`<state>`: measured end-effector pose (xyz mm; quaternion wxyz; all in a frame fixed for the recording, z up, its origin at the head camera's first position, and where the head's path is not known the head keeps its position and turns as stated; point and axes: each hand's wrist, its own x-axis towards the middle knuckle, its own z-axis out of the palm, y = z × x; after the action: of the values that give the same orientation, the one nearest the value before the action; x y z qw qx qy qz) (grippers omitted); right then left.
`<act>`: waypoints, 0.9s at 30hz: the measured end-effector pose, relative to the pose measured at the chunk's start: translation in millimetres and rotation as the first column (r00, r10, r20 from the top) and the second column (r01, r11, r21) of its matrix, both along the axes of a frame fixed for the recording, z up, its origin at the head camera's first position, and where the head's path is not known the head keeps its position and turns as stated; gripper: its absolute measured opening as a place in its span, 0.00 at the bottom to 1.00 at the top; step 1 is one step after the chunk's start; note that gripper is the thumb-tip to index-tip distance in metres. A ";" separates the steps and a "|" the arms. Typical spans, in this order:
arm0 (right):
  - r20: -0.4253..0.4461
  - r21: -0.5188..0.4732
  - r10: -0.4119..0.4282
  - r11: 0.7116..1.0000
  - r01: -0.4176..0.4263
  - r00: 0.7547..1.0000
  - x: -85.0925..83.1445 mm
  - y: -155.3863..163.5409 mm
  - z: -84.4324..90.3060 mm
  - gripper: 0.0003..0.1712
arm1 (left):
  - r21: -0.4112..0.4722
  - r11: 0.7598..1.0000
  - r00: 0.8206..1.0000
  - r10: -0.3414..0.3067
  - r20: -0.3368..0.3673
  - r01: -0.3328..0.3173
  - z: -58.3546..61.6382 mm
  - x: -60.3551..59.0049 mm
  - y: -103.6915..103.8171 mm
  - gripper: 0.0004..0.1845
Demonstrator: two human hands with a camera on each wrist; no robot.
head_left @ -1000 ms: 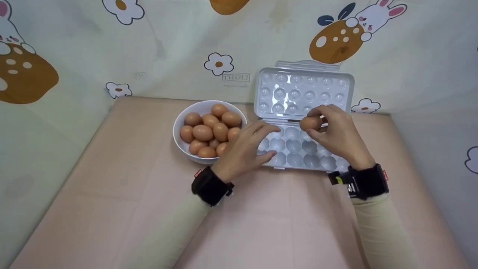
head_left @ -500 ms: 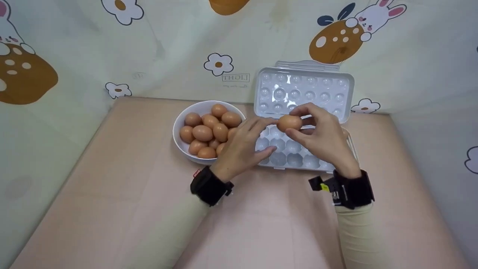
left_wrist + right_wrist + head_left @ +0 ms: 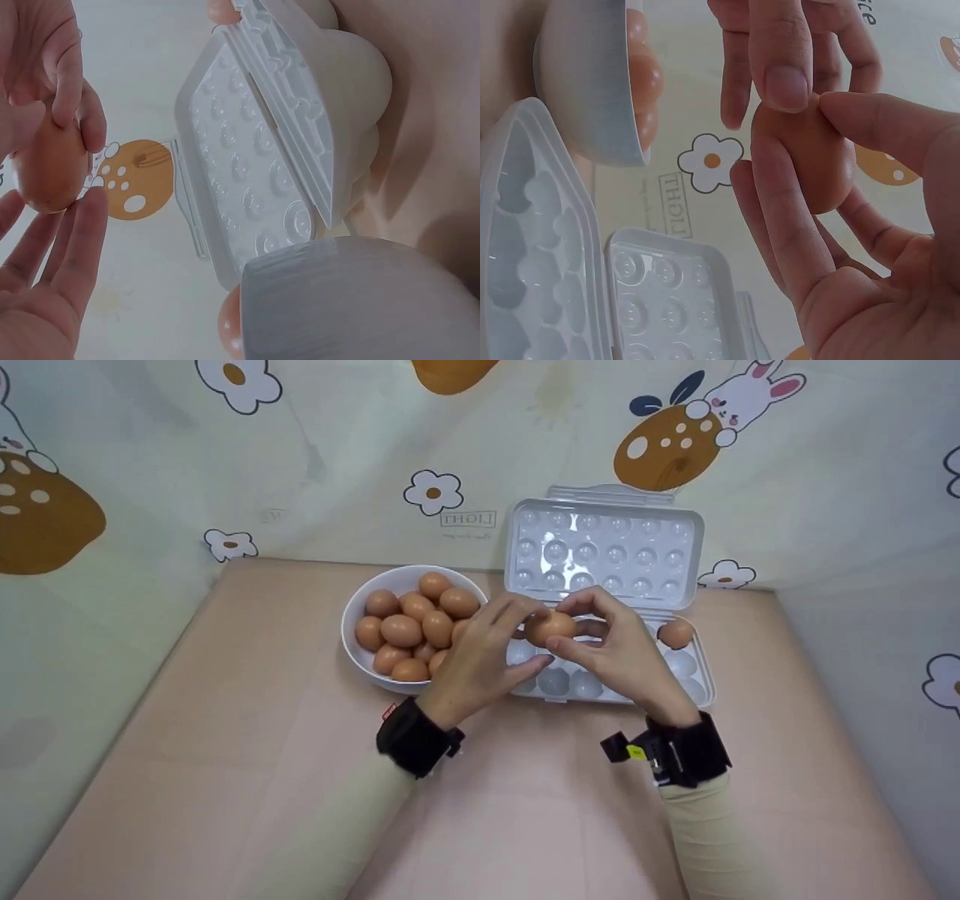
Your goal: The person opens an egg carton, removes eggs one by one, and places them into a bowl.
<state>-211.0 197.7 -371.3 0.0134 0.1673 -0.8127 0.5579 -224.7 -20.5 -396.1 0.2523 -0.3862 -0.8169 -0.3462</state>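
A brown egg (image 3: 550, 628) hangs above the left end of a clear plastic egg tray (image 3: 697, 684), held between both hands. My right hand (image 3: 568, 624) pinches it from the right with thumb and fingers. My left hand (image 3: 531, 636) meets it from the left, thumb and fingertips on the shell. The right wrist view shows the egg (image 3: 810, 157) with fingers of both hands on it. In the left wrist view the egg (image 3: 45, 169) sits just past my left fingers. A second egg (image 3: 675, 634) rests in a back-right cell of the tray.
A white bowl (image 3: 351, 622) holding several brown eggs (image 3: 405, 630) stands just left of the tray, close to my left wrist. The tray's lid (image 3: 604, 551) stands open against the patterned back wall. The pink table runs toward me.
My right hand carried the egg leftward from over the tray's back row to my left hand, whose fingers have now come onto it. The egg in the back-right cell came into sight.
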 end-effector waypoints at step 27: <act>-0.021 -0.070 0.003 0.998 -0.004 1.000 3.6 13.9 2.7 0.25 | -0.044 0.999 0.997 0.024 0.075 -0.021 14.7 -6.3 -25.2 0.20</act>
<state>-207.4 211.7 -368.7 0.0268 0.1741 -0.7922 0.5842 -231.0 -45.6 -381.4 0.2168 -0.3688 -0.8374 -0.3402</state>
